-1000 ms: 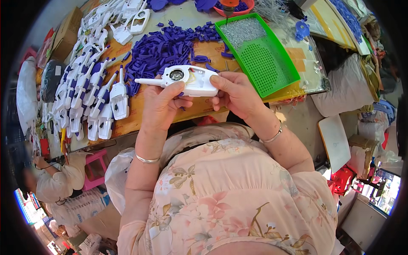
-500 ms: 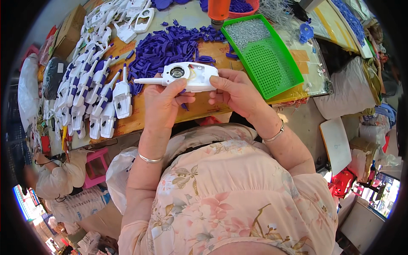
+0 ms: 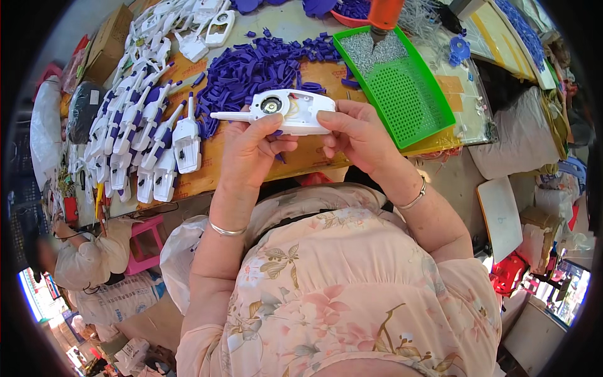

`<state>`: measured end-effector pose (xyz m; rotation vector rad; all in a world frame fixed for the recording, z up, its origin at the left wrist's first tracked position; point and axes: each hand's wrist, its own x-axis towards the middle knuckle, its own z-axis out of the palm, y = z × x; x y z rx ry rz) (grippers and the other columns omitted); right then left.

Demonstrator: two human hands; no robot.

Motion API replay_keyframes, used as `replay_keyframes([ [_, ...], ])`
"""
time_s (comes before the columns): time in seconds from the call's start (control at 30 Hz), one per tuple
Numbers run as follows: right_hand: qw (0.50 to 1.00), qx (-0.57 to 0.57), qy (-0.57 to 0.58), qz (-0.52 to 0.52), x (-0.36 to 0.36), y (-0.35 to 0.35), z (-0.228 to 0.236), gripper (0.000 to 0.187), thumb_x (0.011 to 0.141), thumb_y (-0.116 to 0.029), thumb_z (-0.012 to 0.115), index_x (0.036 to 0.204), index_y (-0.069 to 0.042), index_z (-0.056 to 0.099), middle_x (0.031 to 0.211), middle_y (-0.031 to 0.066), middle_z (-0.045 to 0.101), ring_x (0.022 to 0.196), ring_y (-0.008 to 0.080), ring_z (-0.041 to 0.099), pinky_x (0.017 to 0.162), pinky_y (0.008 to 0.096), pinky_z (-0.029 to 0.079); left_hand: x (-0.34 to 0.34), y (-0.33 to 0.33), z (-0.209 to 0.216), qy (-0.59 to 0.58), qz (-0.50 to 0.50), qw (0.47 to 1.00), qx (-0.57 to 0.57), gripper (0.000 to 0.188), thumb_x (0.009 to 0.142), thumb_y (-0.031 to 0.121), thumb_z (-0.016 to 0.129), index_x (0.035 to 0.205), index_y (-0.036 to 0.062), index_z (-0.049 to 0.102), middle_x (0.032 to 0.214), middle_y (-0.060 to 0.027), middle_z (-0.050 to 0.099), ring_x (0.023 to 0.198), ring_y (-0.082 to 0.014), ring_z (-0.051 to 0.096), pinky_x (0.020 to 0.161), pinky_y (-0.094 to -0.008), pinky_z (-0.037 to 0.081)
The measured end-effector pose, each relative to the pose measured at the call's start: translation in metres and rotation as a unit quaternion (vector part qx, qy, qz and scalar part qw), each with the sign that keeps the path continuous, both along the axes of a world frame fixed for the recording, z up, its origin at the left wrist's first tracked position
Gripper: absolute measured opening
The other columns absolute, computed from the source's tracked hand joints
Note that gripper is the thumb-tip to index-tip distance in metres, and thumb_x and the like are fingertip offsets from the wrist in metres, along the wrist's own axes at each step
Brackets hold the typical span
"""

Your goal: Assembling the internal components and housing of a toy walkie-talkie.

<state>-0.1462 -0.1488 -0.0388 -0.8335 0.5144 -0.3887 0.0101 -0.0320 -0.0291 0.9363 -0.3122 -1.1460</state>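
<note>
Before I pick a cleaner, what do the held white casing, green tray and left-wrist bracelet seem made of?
White casing: probably plastic, smooth, satin; moulded-looking edges suggest it. Green tray: likely plastic, slightly glossy, evenly coloured. Bracelet: apparently polished metal, given its silvery highlights.

pink stool [image 3: 142,265], brown cardboard box [image 3: 108,47], pale stuffed sack [image 3: 521,131]

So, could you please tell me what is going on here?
A person holds a white casing level between both hands, the left hand near its antenna end, the right hand at the other. Its open side faces up, showing a round part and wires. Beyond it lie loose purple pieces, with more casings heaped left and a green tray right.
</note>
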Motion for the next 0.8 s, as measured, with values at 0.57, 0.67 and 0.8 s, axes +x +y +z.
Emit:
replay_keyframes([
  [0.57, 0.999, 0.017, -0.018, 0.025, -0.002, -0.001, -0.001, 0.030, 0.086, -0.024, 0.063, 0.097, 0.004, 0.059, 0.073, 0.0043, 0.057, 0.054, 0.0092, 0.054, 0.045, 0.0233, 0.049, 0.001, 0.002, -0.009, 0.020, -0.003, 0.996, 0.091, 0.028, 0.086, 0.019, 0.061, 0.103, -0.0021, 0.058, 0.084, -0.0124, 0.066, 0.061, -0.0176, 0.065, 0.050, -0.0250, 0.056],
  [0.67, 0.998, 0.037, -0.016, 0.040, -0.003, -0.004, -0.001, 0.028, 0.086, -0.022, 0.064, 0.094, 0.004, 0.059, 0.072, 0.0042, 0.056, 0.055, 0.0094, 0.054, 0.046, 0.0235, 0.050, -0.002, 0.003, -0.006, 0.024, 0.002, 0.996, 0.081, 0.029, 0.083, 0.016, 0.064, 0.102, -0.0051, 0.058, 0.082, -0.0121, 0.065, 0.062, -0.0181, 0.065, 0.050, -0.0258, 0.057],
  [0.8, 0.998, 0.030, 0.005, 0.063, -0.003, -0.002, -0.004, 0.024, 0.084, -0.015, 0.066, 0.095, 0.005, 0.058, 0.073, 0.0043, 0.057, 0.056, 0.0098, 0.055, 0.048, 0.0240, 0.051, -0.002, 0.003, -0.004, -0.033, 0.000, 0.998, 0.049, 0.027, 0.083, 0.013, 0.063, 0.102, -0.0053, 0.057, 0.084, -0.0133, 0.065, 0.062, -0.0183, 0.065, 0.051, -0.0261, 0.057],
])
